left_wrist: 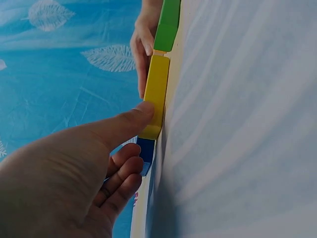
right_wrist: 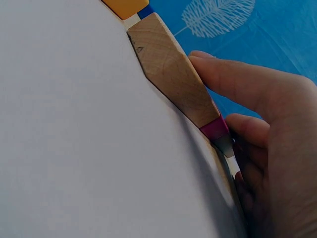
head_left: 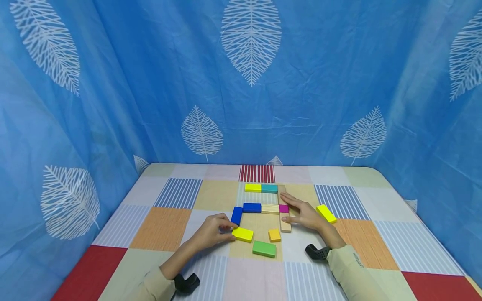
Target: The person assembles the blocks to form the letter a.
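Note:
At the centre of the table, my left hand [head_left: 212, 232] pinches the left end of a yellow block [head_left: 242, 235], its thumb on the near side. A slanting blue block [head_left: 237, 216] lies just behind that yellow one. On the right, my right hand [head_left: 304, 214] rests with extended fingers along a plain wooden block [head_left: 281, 190] and its thumb on another wooden block [head_left: 285, 223]. A magenta block [head_left: 283, 208] lies between these two. Leftward from it run a pale wooden block [head_left: 270, 209] and a second blue block [head_left: 252, 207] in a row.
Farther back, a yellow block [head_left: 252, 188] and a teal block [head_left: 269, 189] form another row. An orange block [head_left: 274, 235] and a green block [head_left: 264, 249] lie nearer. Another yellow block [head_left: 326, 213] sits right of the right hand. Blue curtains [head_left: 301, 83] enclose the patchwork-covered table [head_left: 158, 225].

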The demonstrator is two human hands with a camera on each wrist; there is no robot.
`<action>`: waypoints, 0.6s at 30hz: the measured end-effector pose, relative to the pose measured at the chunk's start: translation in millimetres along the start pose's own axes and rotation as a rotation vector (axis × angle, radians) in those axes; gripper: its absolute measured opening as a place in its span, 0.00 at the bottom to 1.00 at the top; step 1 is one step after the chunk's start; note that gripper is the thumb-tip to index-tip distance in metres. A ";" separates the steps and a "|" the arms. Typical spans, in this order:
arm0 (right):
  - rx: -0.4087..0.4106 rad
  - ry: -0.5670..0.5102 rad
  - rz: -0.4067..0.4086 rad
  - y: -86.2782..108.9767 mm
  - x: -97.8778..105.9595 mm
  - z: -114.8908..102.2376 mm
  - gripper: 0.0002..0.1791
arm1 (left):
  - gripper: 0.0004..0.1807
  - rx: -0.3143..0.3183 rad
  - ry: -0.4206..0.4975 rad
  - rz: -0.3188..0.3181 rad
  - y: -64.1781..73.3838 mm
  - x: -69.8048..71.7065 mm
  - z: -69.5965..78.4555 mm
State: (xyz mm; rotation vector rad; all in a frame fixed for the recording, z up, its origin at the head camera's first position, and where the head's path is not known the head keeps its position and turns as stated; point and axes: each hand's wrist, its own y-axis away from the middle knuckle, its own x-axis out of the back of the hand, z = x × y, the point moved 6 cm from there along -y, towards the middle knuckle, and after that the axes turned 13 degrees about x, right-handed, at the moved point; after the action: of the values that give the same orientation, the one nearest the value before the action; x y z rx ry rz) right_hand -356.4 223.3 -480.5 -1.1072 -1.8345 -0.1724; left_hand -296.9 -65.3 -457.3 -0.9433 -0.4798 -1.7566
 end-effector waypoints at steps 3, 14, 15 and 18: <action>0.008 0.001 0.002 -0.3 0.4 -0.2 0.45 | 0.15 0.003 -0.004 0.005 -0.4 -0.6 -0.9; 0.004 -0.001 0.001 -0.3 -1.0 1.4 0.45 | 0.13 -0.021 -0.006 0.065 -0.4 1.7 -1.3; 0.004 0.000 0.001 -0.2 -1.0 1.5 0.45 | 0.13 -0.022 -0.005 0.067 -0.5 1.7 -1.4; 0.006 0.003 0.002 -0.3 -0.8 2.0 0.45 | 0.13 -0.021 -0.002 0.072 -1.0 1.4 -1.8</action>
State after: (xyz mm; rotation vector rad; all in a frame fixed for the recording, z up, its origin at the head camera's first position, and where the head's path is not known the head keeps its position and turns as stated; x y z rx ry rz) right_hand -357.9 223.8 -482.1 -1.1034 -1.8302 -0.1673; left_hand -298.6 -67.0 -457.2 -0.9652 -0.4244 -1.6991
